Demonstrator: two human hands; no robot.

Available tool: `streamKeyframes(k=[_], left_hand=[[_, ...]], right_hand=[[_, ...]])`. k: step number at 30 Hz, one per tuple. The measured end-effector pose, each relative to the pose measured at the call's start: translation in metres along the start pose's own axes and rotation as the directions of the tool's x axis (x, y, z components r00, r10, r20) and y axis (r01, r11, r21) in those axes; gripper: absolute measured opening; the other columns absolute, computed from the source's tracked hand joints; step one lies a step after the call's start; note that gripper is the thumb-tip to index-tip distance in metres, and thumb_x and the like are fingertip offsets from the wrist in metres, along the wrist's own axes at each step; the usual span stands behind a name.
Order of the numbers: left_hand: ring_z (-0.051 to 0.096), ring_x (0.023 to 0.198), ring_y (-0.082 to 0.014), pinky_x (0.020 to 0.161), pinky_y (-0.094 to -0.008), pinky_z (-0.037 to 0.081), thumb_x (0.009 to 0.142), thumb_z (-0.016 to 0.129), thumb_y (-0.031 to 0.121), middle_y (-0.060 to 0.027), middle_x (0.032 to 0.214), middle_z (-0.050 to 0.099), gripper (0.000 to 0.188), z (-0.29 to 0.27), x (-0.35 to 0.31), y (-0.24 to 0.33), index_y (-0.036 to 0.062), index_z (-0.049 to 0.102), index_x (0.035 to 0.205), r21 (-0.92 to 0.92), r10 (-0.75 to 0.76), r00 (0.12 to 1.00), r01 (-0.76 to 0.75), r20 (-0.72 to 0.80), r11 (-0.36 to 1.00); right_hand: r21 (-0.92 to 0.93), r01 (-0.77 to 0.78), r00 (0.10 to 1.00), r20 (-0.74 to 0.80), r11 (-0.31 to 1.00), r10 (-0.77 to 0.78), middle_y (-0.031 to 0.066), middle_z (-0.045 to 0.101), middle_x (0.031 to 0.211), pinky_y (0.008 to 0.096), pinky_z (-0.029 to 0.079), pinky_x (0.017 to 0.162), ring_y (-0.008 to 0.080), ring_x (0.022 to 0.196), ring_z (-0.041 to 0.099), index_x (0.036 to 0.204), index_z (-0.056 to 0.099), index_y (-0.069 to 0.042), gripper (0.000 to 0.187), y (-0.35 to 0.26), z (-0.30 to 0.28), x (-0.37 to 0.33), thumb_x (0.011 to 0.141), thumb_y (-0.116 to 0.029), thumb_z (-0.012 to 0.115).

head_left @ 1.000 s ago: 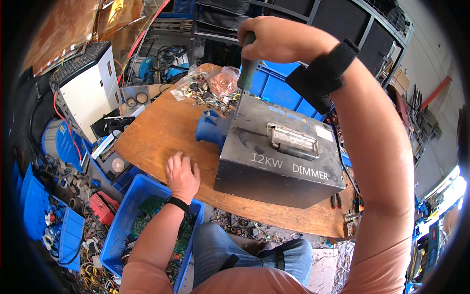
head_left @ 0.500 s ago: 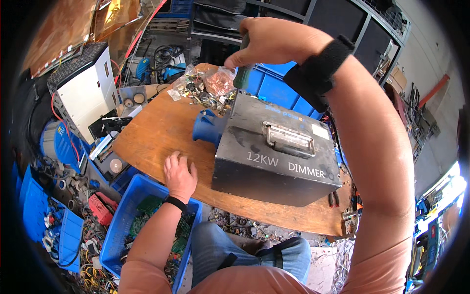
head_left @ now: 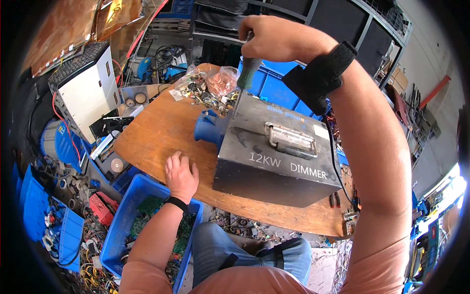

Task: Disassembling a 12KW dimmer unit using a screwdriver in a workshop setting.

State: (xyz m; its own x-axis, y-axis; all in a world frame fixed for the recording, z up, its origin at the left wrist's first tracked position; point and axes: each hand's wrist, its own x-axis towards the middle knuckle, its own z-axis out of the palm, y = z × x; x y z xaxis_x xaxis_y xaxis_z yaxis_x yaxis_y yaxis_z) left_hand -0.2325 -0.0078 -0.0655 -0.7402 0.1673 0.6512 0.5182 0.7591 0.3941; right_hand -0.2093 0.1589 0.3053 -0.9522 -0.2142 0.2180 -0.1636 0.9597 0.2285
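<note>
A black metal box [head_left: 274, 179] with a folding metal handle [head_left: 291, 140] on its top lies on the wooden table [head_left: 152, 132]. From its left side sticks out a blue round connector [head_left: 205, 126]. My right hand [head_left: 269, 36] is raised over the box's far left corner, closed round the green handle of a screwdriver [head_left: 246, 76]. The screwdriver's shaft points down to the box's left edge, just behind the connector; its tip is hard to make out. My left hand [head_left: 181, 174] rests flat on the table, fingers spread, left of the box and apart from it.
Clear bags with copper wire [head_left: 223, 82] and small scrap parts lie at the table's far end. Pliers [head_left: 335, 200] lie by the near right edge. A blue crate [head_left: 117, 235] of green circuit boards stands below on the left. Blue bins [head_left: 274, 85] stand behind the box.
The screwdriver now stands more upright, its shaft showing at the box's edge. My right hand has shifted slightly up on its handle. The box sits slightly further right; my left hand stays put.
</note>
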Motion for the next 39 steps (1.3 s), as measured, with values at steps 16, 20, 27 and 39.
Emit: streamKeyframes(k=[16, 20, 27, 39], left_hand=[[0.044, 0.111, -0.0376, 0.096, -0.0461, 0.036, 0.078, 0.064, 0.014, -0.0187, 0.118, 0.049, 0.028, -0.002, 0.000, 0.002, -0.0012, 0.059, 0.101, 0.019, 0.008, 1.000, -0.007, -0.011, 1.000], [0.045, 0.111, -0.0377, 0.096, -0.0462, 0.036, 0.079, 0.064, 0.014, -0.0189, 0.119, 0.049, 0.029, 0.000, -0.001, -0.001, -0.0012, 0.058, 0.102, 0.005, 0.002, 1.000, -0.002, -0.005, 1.000], [0.045, 0.111, -0.0380, 0.096, -0.0464, 0.036, 0.079, 0.064, 0.014, -0.0194, 0.118, 0.049, 0.029, 0.000, -0.001, -0.001, -0.0014, 0.058, 0.102, 0.012, 0.014, 1.000, -0.014, -0.014, 1.000], [0.045, 0.110, -0.0376, 0.096, -0.0468, 0.036, 0.079, 0.064, 0.015, -0.0191, 0.118, 0.050, 0.027, 0.001, 0.000, 0.000, -0.0013, 0.059, 0.100, 0.000, 0.021, 0.999, -0.021, -0.029, 1.000]], right_hand=[[0.032, 0.015, 1.000, -0.026, 0.999, -0.014, 0.0207, 0.066, 0.092, 0.0383, 0.050, 0.080, 0.0310, 0.086, 0.064, 0.109, 0.062, 0.004, 0.046, 0.005, -0.005, -0.007, 0.082, -0.033, 0.063], [0.043, -0.067, 0.991, -0.112, 0.997, 0.072, 0.0212, 0.067, 0.092, 0.0391, 0.050, 0.082, 0.0325, 0.089, 0.064, 0.105, 0.064, 0.003, 0.051, -0.002, 0.010, 0.006, 0.088, -0.044, 0.058], [0.027, -0.004, 0.987, -0.162, 1.000, 0.008, 0.0204, 0.067, 0.091, 0.0383, 0.051, 0.080, 0.0329, 0.089, 0.065, 0.106, 0.065, -0.001, 0.042, 0.006, 0.011, 0.004, 0.080, -0.033, 0.063], [0.059, 0.047, 0.984, -0.176, 0.997, -0.036, 0.0212, 0.067, 0.086, 0.0378, 0.051, 0.078, 0.0317, 0.084, 0.066, 0.099, 0.065, 0.004, 0.043, 0.005, 0.009, 0.002, 0.077, -0.034, 0.065]])
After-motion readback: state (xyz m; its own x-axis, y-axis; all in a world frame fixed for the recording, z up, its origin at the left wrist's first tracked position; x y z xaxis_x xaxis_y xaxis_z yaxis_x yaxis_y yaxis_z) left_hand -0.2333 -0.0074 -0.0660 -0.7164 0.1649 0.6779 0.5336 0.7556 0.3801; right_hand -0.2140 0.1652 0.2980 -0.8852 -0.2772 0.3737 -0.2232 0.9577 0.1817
